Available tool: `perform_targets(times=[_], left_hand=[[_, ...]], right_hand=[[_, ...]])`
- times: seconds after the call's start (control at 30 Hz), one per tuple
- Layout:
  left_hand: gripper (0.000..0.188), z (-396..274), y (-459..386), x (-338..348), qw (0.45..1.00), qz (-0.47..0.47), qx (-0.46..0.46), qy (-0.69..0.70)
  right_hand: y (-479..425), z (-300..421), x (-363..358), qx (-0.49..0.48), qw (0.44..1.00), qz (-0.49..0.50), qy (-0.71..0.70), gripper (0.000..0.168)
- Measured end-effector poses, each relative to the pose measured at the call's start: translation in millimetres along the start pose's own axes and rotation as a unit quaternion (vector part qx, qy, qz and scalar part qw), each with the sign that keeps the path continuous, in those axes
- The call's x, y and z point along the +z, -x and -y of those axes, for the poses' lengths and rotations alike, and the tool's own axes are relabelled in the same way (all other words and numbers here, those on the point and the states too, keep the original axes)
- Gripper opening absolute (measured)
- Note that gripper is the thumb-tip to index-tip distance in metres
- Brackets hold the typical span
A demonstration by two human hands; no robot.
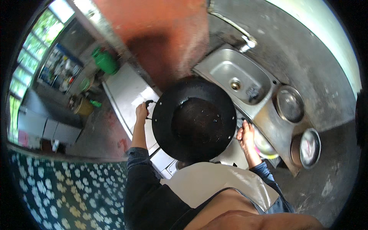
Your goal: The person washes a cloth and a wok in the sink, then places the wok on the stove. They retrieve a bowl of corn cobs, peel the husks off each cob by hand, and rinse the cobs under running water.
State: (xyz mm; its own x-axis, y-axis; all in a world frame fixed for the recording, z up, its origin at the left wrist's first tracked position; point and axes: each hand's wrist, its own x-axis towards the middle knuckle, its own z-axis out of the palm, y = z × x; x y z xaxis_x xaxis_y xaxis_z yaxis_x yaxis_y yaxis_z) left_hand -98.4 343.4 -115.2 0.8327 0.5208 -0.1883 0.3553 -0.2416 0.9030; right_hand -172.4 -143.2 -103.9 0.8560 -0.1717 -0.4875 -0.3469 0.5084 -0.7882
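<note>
A large dark wok (195,120) with two side handles is held level before me, its inside wet with a few small bits on the bottom. My left hand (141,112) grips its black handle on the left. On the other side, my right hand (246,132) is closed on the right handle, which the fingers mostly hide. The wok covers part of the white tiled counter (126,86) and reaches near the edge of the stainless steel sink (224,61).
A faucet (249,44) hangs over the sink. Right of it are a round metal pan (290,104) and a metal basin (310,148). Bowls or plates (264,143) sit below the sink's edge. A green gas cylinder (105,61) stands beyond the counter; a floral curtain (69,192) hangs lower left.
</note>
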Motion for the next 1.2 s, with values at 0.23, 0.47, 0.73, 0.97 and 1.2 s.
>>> perform_targets(times=[0.23, 0.47, 0.73, 0.97, 1.2], left_hand=[[0.047, 63, 69, -145, 0.985, -0.156, -0.041, -0.056], [0.047, 115, 82, -262, 0.958, -0.262, -0.104, -0.046], [0.039, 159, -16, -347, 0.947, -0.298, -0.089, 0.079], [0.035, 164, -114, -409, 0.924, -0.350, -0.088, 0.128], [0.032, 132, -202, -480, 0.921, -0.335, -0.094, 0.172]], right_hand=[[-1, -74, 78, 0.083, 0.987, 0.135, 0.040, 0.029], [-9, -134, 198, 0.111, 0.967, 0.204, 0.110, 0.026], [-25, -180, 359, 0.090, 0.965, 0.208, 0.134, 0.024], [-50, -198, 495, 0.062, 0.965, 0.202, 0.157, 0.023], [-110, -231, 633, 0.057, 0.956, 0.244, 0.152, 0.030]])
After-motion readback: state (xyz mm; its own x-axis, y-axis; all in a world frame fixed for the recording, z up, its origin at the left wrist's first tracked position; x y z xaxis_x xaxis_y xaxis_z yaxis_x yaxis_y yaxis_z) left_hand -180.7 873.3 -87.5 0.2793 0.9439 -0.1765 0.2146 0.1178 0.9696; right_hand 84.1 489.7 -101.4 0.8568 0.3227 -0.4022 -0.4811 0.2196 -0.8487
